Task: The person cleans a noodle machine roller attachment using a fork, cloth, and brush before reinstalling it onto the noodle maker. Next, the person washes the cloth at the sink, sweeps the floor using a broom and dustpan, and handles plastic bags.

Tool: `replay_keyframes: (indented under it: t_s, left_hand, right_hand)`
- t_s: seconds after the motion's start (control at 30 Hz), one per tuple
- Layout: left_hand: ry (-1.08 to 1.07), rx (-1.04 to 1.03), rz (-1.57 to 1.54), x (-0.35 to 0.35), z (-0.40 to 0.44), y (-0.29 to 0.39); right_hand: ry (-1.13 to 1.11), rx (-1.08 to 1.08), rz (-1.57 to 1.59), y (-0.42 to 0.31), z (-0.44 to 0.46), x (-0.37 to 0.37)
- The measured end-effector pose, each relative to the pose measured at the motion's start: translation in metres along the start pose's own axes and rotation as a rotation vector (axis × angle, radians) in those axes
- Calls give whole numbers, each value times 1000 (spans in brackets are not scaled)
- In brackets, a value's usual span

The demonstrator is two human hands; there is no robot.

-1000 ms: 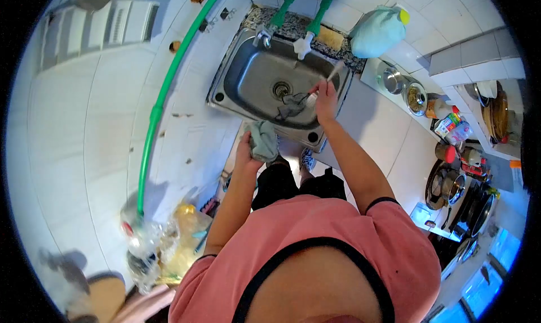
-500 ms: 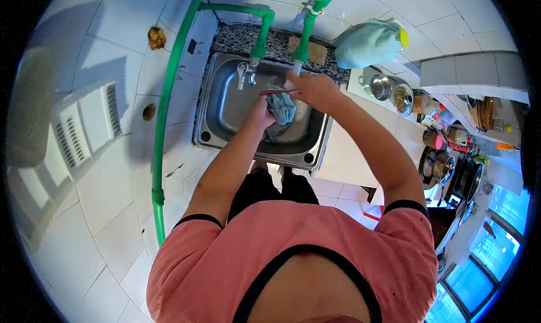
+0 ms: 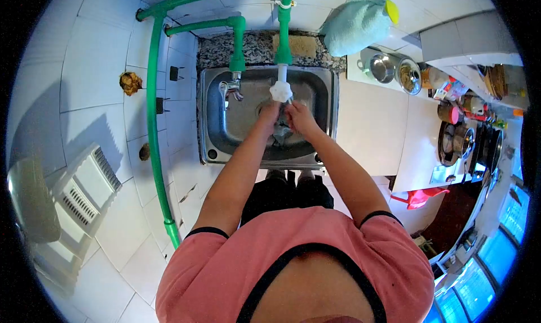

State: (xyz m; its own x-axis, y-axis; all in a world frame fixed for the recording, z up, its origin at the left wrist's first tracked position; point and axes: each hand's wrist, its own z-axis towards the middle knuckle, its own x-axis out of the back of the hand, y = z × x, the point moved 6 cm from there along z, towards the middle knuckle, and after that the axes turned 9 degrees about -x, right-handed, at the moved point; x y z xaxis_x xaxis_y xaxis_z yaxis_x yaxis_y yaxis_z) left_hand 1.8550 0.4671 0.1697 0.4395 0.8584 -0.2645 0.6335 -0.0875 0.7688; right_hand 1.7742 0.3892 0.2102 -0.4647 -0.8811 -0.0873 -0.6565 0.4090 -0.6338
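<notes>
My left hand [image 3: 269, 117] is low in the steel sink [image 3: 220, 128], its fingers closed on a crumpled grey-green cloth [image 3: 281, 135]. Close beside it, my right hand [image 3: 301, 120] is also closed at the cloth. A small dark edge shows above its fingertips, too little to name. Both hands are just below a white tap fitting [image 3: 280, 91] with a lobed end, which hides part of the fingers. Whether water is running I cannot tell.
A metal tap [image 3: 230, 89] is at the sink's back left, fed by green pipes [image 3: 237, 44]. A pale green cloth drapes over a container [image 3: 358, 27] at the back right. Metal bowls [image 3: 383, 68] and pots [image 3: 464, 140] stand along the right-hand counter [image 3: 372, 126].
My right hand has come down from beside the white fitting to the cloth. Both hands are now closer together under it, and a thin flat edge above the cloth no longer shows clearly.
</notes>
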Motion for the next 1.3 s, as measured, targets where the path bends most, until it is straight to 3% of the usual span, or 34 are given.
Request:
replay_keyframes:
  t_s: [0.03, 0.17, 0.2, 0.27, 0.37, 0.4, 0.43, 0.5, 0.53, 0.57, 0.6, 0.63, 0.67, 0.73, 0.8, 0.9, 1.0, 1.07, 1.17, 1.23, 1.3]
  left_hand:
    - [-32, -250, 244, -6, -5, 16]
    - [138, -242, 241, -17, -10, 28]
    - [112, -226, 226, -20, -11, 24]
    - [-98, -99, 106, -5, 15, -2]
    - [-153, 54, -142, -12, 42, -12]
    - [-244, 75, 21, -13, 29, 7]
    - [-285, 111, -85, -8, 30, 9]
    - [-324, 147, -176, -6, 41, 4]
    - [-248, 67, -264, 0, 54, 3]
    - [-166, -18, -354, 6, 65, 8]
    - [-157, -25, -346, 11, 71, 6]
    - [-197, -295, -83, 14, 71, 18]
    - [-229, -560, 188, 13, 66, 29]
    - [-231, -284, -268, -5, 55, 5]
    - [-17, -206, 16, -16, 35, -10]
    - [-58, -83, 0, -29, 16, -18]
    - [-6, -229, 104, -33, -2, 17]
    - [11, -224, 202, -24, 11, 13]
    - [10, -261, 303, -21, 15, 12]
    - [0, -306, 316, -24, 4, 22]
    - [-92, -121, 358, -32, -19, 30]
  right_hand:
    - [2, -4, 16, 3, 4, -6]
    - [35, 26, 61, 3, 2, -17]
    - [84, -13, -4, 4, -3, -14]
    - [66, 128, -42, 4, 0, -20]
    - [99, 227, -77, -16, 11, -22]
    - [137, 200, -60, -12, 36, -16]
    - [157, 202, -50, -17, 45, -9]
    - [-50, 280, 11, -29, 54, -17]
    - [-121, 307, 35, -32, 55, -22]
    - [-1, 363, -384, -36, 52, -24]
    - [71, 338, -454, -31, 47, -24]
    - [140, 309, -522, -27, 41, -24]
    - [159, 199, -364, -20, 29, -17]
    - [228, -14, -147, -10, 0, -3]
    - [310, 94, -198, 4, 12, 20]
    - [356, -14, 79, 12, 10, 38]
    - [351, 36, -39, 8, -5, 25]
    - [120, 26, 477, 15, -9, 7]
    - [64, -3, 573, 15, -17, 6]
    - [86, -39, 466, 12, -20, 6]
    - [101, -73, 353, 19, -12, 5]
